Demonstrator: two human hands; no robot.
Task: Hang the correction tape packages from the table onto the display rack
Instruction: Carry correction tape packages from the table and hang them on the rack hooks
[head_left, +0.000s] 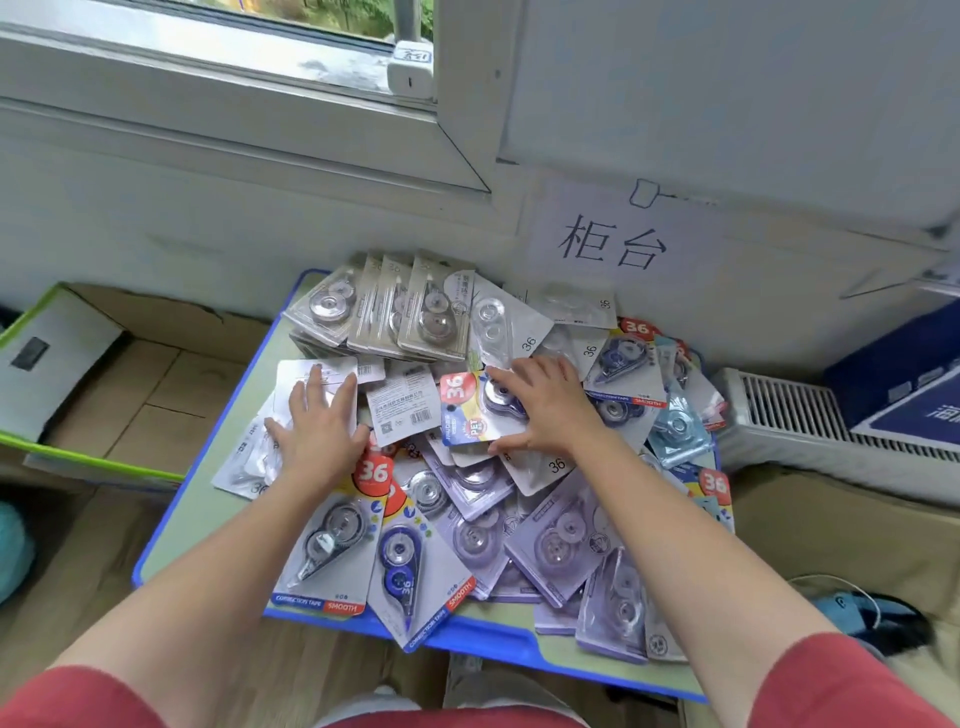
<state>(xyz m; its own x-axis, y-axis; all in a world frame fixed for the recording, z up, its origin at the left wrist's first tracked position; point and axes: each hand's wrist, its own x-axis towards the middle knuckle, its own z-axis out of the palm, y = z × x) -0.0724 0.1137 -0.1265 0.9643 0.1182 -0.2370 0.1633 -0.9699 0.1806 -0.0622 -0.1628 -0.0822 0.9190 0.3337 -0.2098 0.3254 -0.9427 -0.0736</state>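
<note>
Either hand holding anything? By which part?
Right hand grips the colourful package across its blister, thumb at the lower edge. Left hand rests flat on a white package, holding nothing.

Packages (332, 530) read "36" and "CORRECTION TAPE SMOOTH"; wall sign (613, 244) "柜台"

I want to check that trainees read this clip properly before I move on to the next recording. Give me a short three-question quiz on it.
1. True or false: the left hand lies flat on a white-backed package.
2. Which package is in the right hand's grip? A. a colourful one marked 36; B. a grey one from the back stack; C. none.
3. Fill in: the paper sign with handwritten characters hangs on the ___ behind the table.
Key: 1 true; 2 A; 3 wall.
</note>
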